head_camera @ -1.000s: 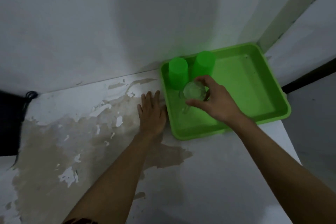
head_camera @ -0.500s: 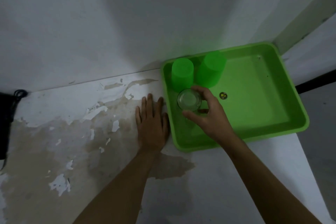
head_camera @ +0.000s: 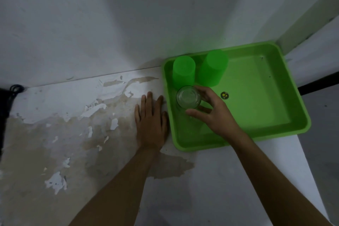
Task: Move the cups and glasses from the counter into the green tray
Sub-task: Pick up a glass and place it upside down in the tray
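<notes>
The right hand (head_camera: 213, 113) reaches into the green tray (head_camera: 286, 130) and grips a clear glass (head_camera: 189, 97) from the side, thumb at the glass's 5 o'clock edge and fingers curled round its 2 o'clock edge; the glass sits inside the tray near the left wall, though whether its bottom touches the tray floor cannot be told. Just at 12 o'clock of the glass stands one green cup (head_camera: 184, 71), upside down, and at 1 o'clock of the glass stands a second green cup (head_camera: 212, 69), also inverted, the two side by side along the tray's far wall. At 3 o'clock of the right hand a small dark round sticker (head_camera: 224, 95) lies on the tray floor. The left hand (head_camera: 151, 122) lies flat and relaxed, palm down with fingers spread, on the counter (head_camera: 73, 134), holding nothing, just beside the tray's left rim at 9 o'clock of the glass. The counter's surface is stained brown with peeling white patches, and at its far 9 o'clock end a dark cable (head_camera: 15, 88) coils against the white wall (head_camera: 110, 24)
</notes>
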